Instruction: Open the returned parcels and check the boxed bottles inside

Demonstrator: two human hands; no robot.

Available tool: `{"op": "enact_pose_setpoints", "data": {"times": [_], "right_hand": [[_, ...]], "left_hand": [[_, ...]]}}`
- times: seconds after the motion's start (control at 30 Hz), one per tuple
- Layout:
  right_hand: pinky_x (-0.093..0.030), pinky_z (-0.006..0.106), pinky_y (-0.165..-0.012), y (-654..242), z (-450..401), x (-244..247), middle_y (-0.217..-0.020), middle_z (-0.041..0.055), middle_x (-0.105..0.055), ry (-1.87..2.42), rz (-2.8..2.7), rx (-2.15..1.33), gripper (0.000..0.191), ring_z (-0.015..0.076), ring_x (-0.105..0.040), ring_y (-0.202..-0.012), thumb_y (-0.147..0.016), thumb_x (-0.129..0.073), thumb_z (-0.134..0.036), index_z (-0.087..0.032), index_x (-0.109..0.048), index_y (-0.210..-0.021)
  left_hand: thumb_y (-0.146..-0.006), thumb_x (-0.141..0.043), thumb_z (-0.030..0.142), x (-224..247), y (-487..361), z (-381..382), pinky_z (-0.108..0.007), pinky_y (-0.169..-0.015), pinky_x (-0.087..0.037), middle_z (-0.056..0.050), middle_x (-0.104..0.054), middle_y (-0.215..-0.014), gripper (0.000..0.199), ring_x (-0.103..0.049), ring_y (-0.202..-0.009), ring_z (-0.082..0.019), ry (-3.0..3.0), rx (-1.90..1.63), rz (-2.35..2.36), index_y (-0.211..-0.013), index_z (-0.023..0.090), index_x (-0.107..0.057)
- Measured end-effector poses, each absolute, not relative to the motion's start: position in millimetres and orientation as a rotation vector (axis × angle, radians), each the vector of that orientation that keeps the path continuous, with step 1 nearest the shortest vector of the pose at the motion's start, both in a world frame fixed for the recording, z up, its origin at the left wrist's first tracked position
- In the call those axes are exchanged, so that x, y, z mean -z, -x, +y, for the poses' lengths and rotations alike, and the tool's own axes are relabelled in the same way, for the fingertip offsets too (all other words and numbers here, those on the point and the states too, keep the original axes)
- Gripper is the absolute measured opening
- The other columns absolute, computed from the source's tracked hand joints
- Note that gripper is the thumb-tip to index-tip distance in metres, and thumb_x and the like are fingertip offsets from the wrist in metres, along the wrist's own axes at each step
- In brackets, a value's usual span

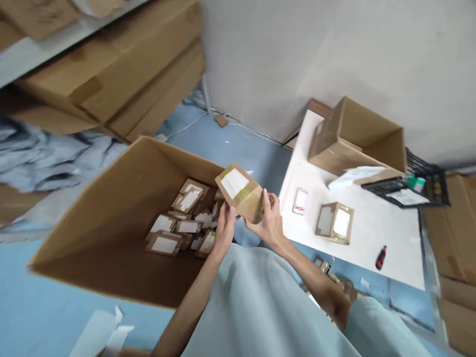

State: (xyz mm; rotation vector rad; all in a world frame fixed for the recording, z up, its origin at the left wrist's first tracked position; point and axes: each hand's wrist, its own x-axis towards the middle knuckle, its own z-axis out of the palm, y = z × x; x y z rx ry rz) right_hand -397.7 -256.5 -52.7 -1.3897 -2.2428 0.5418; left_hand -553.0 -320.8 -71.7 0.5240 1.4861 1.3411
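Observation:
Between my two hands is a small taped cardboard box [250,204] with a white label on its upper face, tilted in the air. My left hand [225,225] grips its lower left corner. The right side of the box is in the fingers of my right hand [270,220]. Both hands are beside the right rim of a large open carton [122,198]. Inside that carton lie several small labelled packages [164,245], heaped toward its right end. Another small labelled box [334,223] stands on the white table [372,243] to my right.
On the table are a large open box [357,134], a black crate [431,186], a red and black cutter-like tool [381,258] and a phone-like object [300,201]. Big cartons [122,69] fill the shelf at left. Cables [253,131] run along the wall. Packages [345,287] lie below the table.

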Motion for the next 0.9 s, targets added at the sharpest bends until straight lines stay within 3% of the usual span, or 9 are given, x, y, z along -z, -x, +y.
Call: {"op": "enact_pose_setpoints", "data": {"times": [0.27,0.4,0.53,0.7,0.8,0.9], "right_hand": [[-0.073,0.056,-0.081,226,-273,86,-0.158,0.0256,-0.046,1.800,-1.919,-0.377,0.126,0.0436,-0.062,-0.139,-0.084,-0.086,-0.045,-0.026,-0.007,-0.181],[-0.072,0.057,-0.081,137,-286,117,-0.158,0.0300,-0.045,1.964,-1.806,-0.387,0.124,0.0462,-0.060,-0.143,-0.089,-0.084,-0.047,-0.021,-0.005,-0.181],[-0.072,0.055,-0.088,65,-293,144,-0.160,0.0296,-0.044,1.984,-1.791,-0.524,0.119,0.0439,-0.062,-0.145,-0.091,-0.086,-0.043,-0.023,-0.010,-0.181],[-0.071,0.058,-0.090,-10,-291,163,-0.159,0.0303,-0.047,2.082,-1.729,-0.644,0.090,0.0436,-0.066,-0.139,-0.102,-0.074,-0.040,-0.020,-0.027,-0.176],[-0.072,0.056,-0.086,-42,-286,167,-0.158,0.0285,-0.049,2.103,-1.750,-0.670,0.068,0.0426,-0.064,-0.142,-0.106,-0.065,-0.038,-0.020,-0.044,-0.168],[-0.068,0.057,-0.099,-60,-281,166,-0.158,0.0269,-0.051,2.107,-1.723,-0.596,0.056,0.0409,-0.060,-0.145,-0.106,-0.063,-0.033,-0.019,-0.055,-0.160]], "left_hand": [[-0.105,-0.059,0.054,87,398,-261,-0.046,-0.116,-0.061,-0.014,-0.058,-0.168,0.070,-0.056,-0.156,-0.036,-0.740,-0.968,1.281,-0.167,0.024,-0.048],[-0.104,-0.058,0.055,116,304,-244,-0.047,-0.114,-0.062,-0.011,-0.056,-0.171,0.073,-0.058,-0.154,-0.034,-0.837,-0.782,1.203,-0.171,0.029,-0.045],[-0.104,-0.056,0.059,147,231,-231,-0.048,-0.115,-0.062,-0.009,-0.048,-0.177,0.076,-0.057,-0.156,-0.032,-0.811,-0.716,1.169,-0.174,0.033,-0.040],[-0.092,-0.074,0.052,178,156,-211,-0.048,-0.127,-0.049,-0.015,-0.046,-0.177,0.092,-0.051,-0.161,-0.033,-0.998,-0.639,1.151,-0.173,0.023,-0.042],[-0.092,-0.075,0.047,188,118,-199,-0.048,-0.129,-0.046,-0.017,-0.053,-0.172,0.088,-0.053,-0.159,-0.033,-1.078,-0.590,1.227,-0.171,0.019,-0.046],[-0.092,-0.076,0.046,193,96,-191,-0.048,-0.127,-0.049,-0.018,-0.059,-0.167,0.085,-0.061,-0.152,-0.033,-1.098,-0.561,1.270,-0.168,0.019,-0.050]]}}
